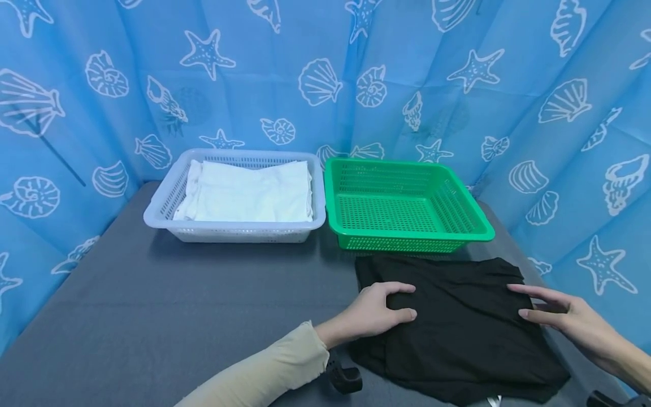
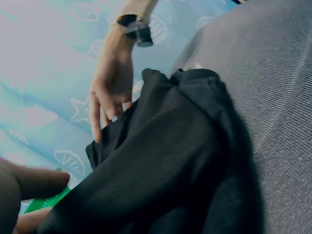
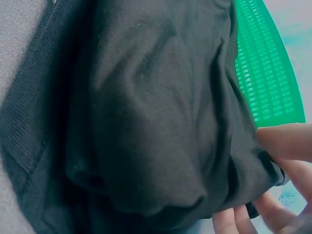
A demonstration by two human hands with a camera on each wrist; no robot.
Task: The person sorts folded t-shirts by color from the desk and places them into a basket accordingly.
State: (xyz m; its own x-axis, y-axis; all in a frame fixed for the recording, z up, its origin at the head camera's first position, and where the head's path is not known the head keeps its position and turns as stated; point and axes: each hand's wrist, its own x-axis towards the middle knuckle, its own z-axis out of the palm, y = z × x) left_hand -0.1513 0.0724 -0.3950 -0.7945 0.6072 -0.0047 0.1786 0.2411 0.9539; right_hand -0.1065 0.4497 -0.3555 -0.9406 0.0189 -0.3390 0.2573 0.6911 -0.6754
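Note:
A folded black garment (image 1: 458, 328) lies on the grey table (image 1: 178, 316), just in front of an empty green basket (image 1: 407, 206). My left hand (image 1: 412, 301) rests palm down on the garment's left edge with its fingers relaxed. My right hand (image 1: 519, 301) touches the right edge with straight fingers. In the right wrist view the thumb (image 3: 287, 141) lies above the cloth (image 3: 156, 112) and other fingertips show below its edge. The left wrist view shows the garment (image 2: 161, 156) bunched, with the right hand (image 2: 109, 92) at its far side.
A white basket (image 1: 157, 212) with folded white cloth (image 1: 249, 192) stands at the back, left of the green one. A blue curtain with shells and starfish (image 1: 325, 73) closes in the table on three sides. A black wrist mount (image 1: 346, 377) sits below my left sleeve.

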